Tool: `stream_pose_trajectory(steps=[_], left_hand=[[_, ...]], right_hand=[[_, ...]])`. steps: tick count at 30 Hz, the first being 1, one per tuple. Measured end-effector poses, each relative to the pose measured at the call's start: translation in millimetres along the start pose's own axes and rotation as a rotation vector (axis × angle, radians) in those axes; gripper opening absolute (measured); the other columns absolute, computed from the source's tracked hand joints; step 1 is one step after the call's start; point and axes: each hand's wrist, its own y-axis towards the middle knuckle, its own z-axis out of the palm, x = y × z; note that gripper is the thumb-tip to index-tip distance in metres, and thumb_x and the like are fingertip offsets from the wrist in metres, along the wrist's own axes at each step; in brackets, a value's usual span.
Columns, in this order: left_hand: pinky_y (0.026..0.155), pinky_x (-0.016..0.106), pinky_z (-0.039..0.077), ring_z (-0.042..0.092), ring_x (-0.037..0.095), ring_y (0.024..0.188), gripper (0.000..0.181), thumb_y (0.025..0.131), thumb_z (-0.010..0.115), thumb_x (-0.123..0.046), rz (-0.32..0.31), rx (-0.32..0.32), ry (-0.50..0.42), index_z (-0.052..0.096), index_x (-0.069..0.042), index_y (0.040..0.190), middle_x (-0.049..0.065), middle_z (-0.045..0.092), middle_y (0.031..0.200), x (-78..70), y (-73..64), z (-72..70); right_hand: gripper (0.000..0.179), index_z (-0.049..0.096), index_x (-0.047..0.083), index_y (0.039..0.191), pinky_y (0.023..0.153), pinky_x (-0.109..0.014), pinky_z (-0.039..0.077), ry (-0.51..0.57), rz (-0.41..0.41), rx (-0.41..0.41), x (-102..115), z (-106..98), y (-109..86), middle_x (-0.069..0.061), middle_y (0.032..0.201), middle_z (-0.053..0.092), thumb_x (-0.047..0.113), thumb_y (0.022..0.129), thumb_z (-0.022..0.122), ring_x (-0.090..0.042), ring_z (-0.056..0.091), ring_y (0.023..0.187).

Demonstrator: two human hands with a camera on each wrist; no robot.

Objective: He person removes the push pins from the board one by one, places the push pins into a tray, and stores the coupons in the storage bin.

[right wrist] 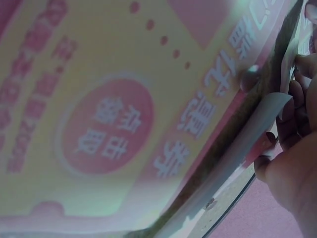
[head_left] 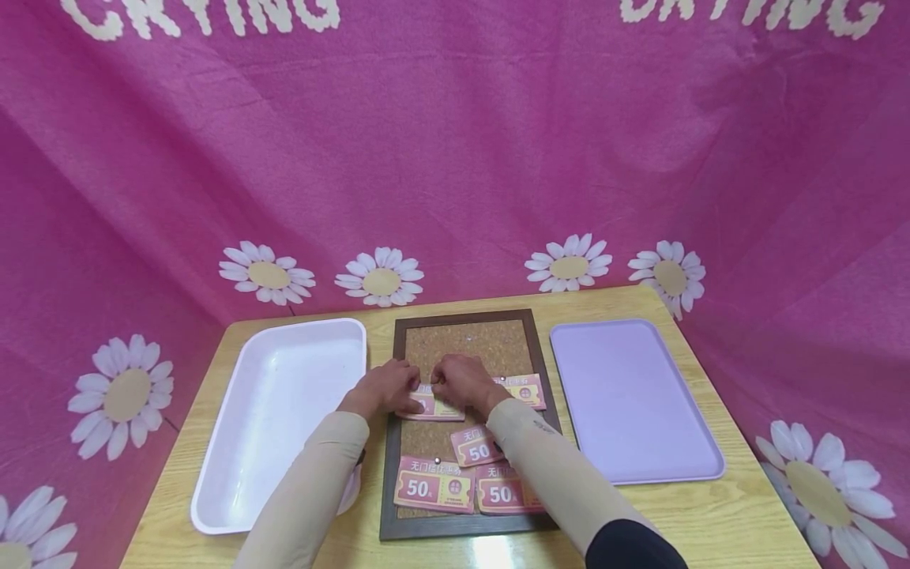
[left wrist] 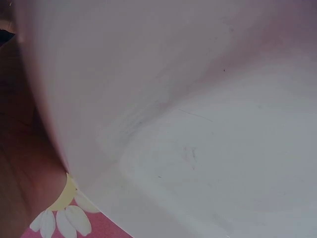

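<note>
Left hand [head_left: 387, 386] and right hand [head_left: 464, 383], fingers curled, hold a pink-and-yellow coupon [head_left: 442, 412] midway along the cork board [head_left: 469, 338], near its left edge. The coupon's long axis runs crosswise, printed heading toward the far edge. Right wrist view alone shows a curled paper edge [right wrist: 270, 110] beside fingers; left wrist view, the white tray's [left wrist: 198, 163] interior, close up.

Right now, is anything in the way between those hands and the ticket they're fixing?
Nothing visible is. The left hand and right hand are already at the ticket on the corkboard. A neighbouring ticket lies to its right, partly hidden by the right hand, but not in between.
</note>
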Motion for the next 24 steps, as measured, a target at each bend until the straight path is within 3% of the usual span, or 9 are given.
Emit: stream_pose_trajectory(steps=[9,24], left_hand=[[0.077,0.036,0.046,0.05,0.018,0.087,0.039,0.075,0.075,-0.055,0.01,-0.007,0.017,0.058,-0.023,0.091,-0.004,0.055,0.091,1.9,0.2,1.2],[0.075,0.036,0.046,0.05,0.018,0.084,0.04,0.074,0.075,-0.056,0.012,-0.017,0.034,0.058,-0.023,0.09,-0.004,0.055,0.089,0.4,-0.9,0.3]], right_hand=[[0.012,0.074,0.026,0.088,0.084,-0.039,0.046,-0.004,-0.002,-0.006,-2.7,3.3,2.7,0.009,0.089,0.068,0.029,0.079,0.068,-0.013,0.062,0.086],[0.011,0.072,0.026,0.083,0.08,-0.037,0.044,-0.14,-0.075,-0.038,-0.7,4.8,3.9,0.012,0.082,0.061,0.035,0.078,0.068,-0.01,0.059,0.077]])
